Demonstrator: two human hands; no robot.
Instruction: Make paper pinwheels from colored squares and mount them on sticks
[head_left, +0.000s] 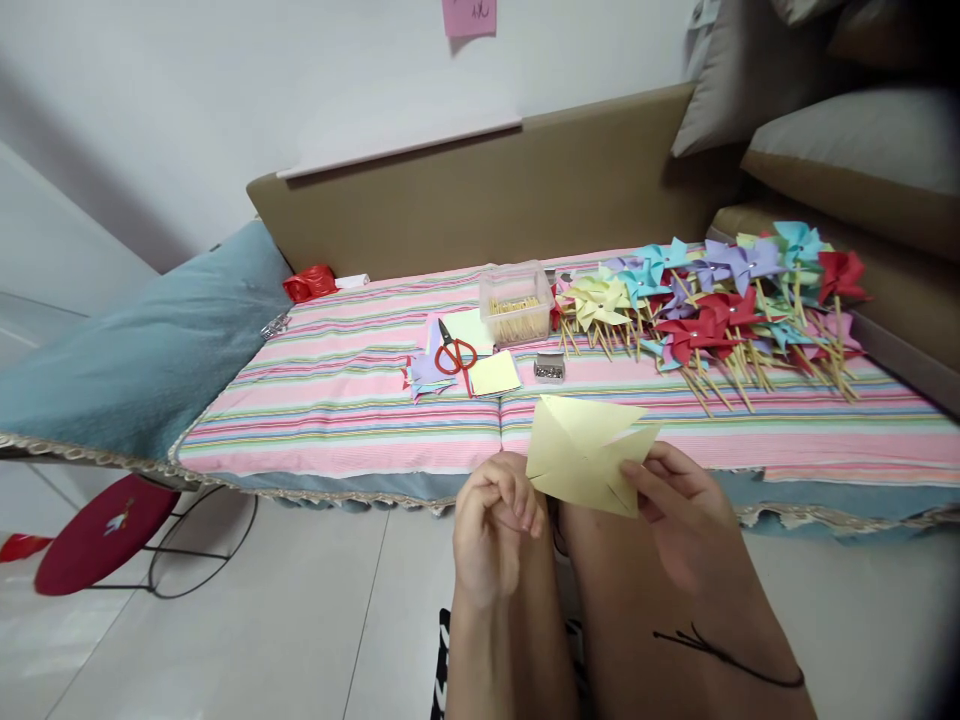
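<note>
A square of pale yellow paper [585, 455] with slits cut in from its corners is held up over my knees. My right hand [675, 490] pinches it at its right side, thumb in front and fingers behind. Beside the paper's left edge is my left hand [491, 520], its fingers curled in; whether anything small is inside them is hidden. Beyond the paper, on the striped cloth, lie red-handled scissors [455, 355], a stack of yellow paper squares [495, 374], purple paper pieces [431, 365] and a small box of metal pins [550, 368].
A clear plastic box [517, 300] of wooden sticks stands behind the pins. Many finished paper pinwheels [712, 320] are heaped on the right of the striped sofa cover [337, 380]. A red bag [310, 283] lies far left, and a red stool [105, 535] stands on the floor.
</note>
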